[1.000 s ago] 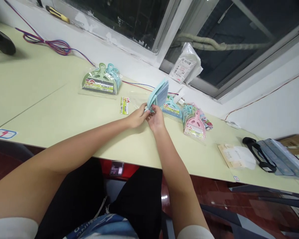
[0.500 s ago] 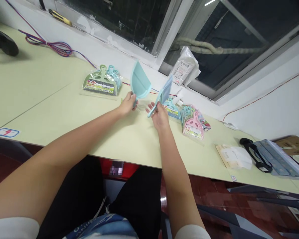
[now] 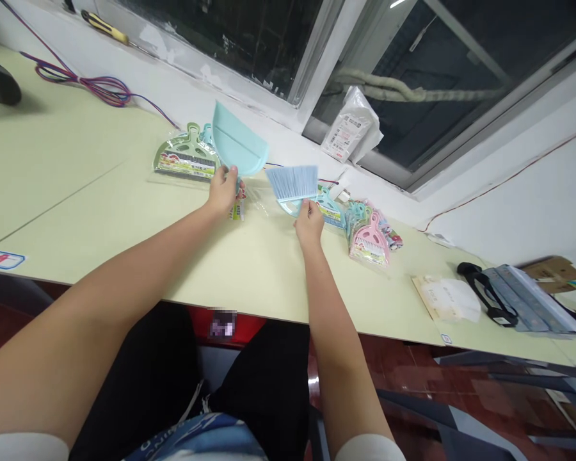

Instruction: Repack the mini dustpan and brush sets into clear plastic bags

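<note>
My left hand (image 3: 224,189) is closed on the handle end of a light teal dustpan (image 3: 240,142), its pan tilted up above the table. In my right hand (image 3: 310,221) is a light blue hand brush (image 3: 294,184), bristles pointing up and away from me. The two pieces are apart. Behind my left hand lies a packaged green dustpan-and-brush set (image 3: 186,160). A clear wrapper (image 3: 258,198) with a printed label rests on the table between my hands. Just beyond the brush is a packaged blue set (image 3: 331,208), with a pink one (image 3: 370,243) further right.
Coiled red-and-blue cable (image 3: 100,89) lies at the back left, below a screwdriver (image 3: 104,27) on the window ledge. A white plastic package (image 3: 351,128) leans at the window. To the right are a white-and-tan packet (image 3: 446,298), a black strap (image 3: 492,301) and blue patterned folded items (image 3: 532,301).
My left hand has moved left with the dustpan, which now overlaps the green set. The brush has turned from edge-on so its bristles face up, and my right fingers have closed on it.
</note>
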`<state>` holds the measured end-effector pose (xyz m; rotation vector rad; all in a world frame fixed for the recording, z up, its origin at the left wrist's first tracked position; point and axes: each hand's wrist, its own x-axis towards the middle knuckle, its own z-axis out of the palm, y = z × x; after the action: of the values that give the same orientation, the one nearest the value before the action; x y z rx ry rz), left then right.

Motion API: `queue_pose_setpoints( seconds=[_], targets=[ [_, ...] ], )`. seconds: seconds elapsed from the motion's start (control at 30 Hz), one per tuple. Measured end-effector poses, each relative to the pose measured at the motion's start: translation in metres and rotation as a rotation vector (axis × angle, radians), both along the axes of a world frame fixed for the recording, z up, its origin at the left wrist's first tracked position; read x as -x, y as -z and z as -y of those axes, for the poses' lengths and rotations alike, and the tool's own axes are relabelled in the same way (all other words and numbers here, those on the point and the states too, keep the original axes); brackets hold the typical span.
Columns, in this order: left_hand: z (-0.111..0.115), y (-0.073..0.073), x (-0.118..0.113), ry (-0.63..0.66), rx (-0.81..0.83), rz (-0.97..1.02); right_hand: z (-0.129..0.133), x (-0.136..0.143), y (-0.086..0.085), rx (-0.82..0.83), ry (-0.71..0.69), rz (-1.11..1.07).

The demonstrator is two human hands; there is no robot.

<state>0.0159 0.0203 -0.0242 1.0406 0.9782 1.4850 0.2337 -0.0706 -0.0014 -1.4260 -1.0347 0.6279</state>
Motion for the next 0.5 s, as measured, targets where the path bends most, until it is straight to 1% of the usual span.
queue_pose_setpoints(
  seconds=[0.1, 0.13, 0.2, 0.3, 0.4, 0.5],
  targets=[
    [-0.003, -0.004, 0.008, -0.051, 0.043, -0.010, 0.002, -0.004, -0.003, -0.102, 0.046, 0.275],
    [-0.004, -0.005, 0.010, -0.058, 0.055, -0.010, 0.003, -0.005, -0.005, -0.111, 0.035, 0.304],
    [-0.004, -0.007, 0.013, -0.066, 0.073, -0.006, 0.005, -0.006, -0.009, -0.112, -0.001, 0.272],
    [-0.007, -0.005, 0.016, -0.087, 0.082, -0.017, 0.005, -0.009, -0.012, -0.079, -0.065, 0.155],
    [-0.011, 0.000, 0.017, -0.089, 0.051, -0.022, 0.002, -0.017, -0.008, -0.006, -0.119, 0.119],
    [-0.013, 0.004, 0.017, -0.068, 0.024, -0.017, -0.003, -0.030, 0.000, 0.039, -0.112, 0.147]
  ],
)
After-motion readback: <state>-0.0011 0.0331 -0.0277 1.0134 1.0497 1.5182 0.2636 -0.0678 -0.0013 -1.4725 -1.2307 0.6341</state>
